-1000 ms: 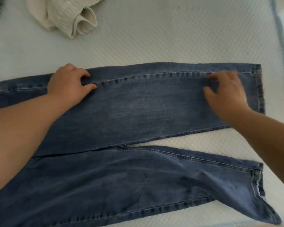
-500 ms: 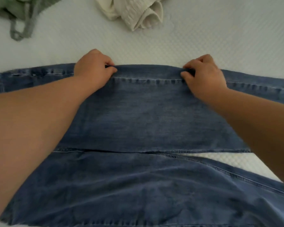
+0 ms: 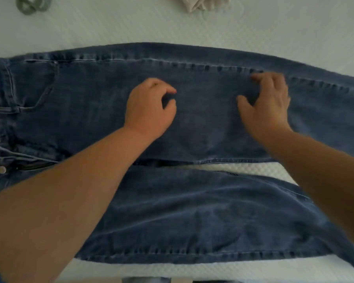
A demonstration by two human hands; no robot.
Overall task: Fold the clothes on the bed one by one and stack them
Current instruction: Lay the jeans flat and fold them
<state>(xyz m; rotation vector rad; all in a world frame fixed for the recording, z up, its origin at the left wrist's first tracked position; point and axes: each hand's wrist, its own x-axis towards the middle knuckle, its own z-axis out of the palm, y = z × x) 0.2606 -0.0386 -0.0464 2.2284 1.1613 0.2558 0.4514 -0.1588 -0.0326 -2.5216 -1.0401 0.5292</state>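
Blue denim jeans [image 3: 202, 123] lie spread flat across the white bed [image 3: 253, 31], waistband at the left edge of view, the 2 legs running rightward, one beyond the other. Both hands are over the far leg. The left hand [image 3: 149, 107] has its fingers curled in toward the thumb; whether they pinch cloth cannot be told. The right hand [image 3: 268, 105] is blurred, fingers bent and slightly spread. A cream garment [image 3: 200, 5] and a green garment [image 3: 33, 5] lie at the far edge.
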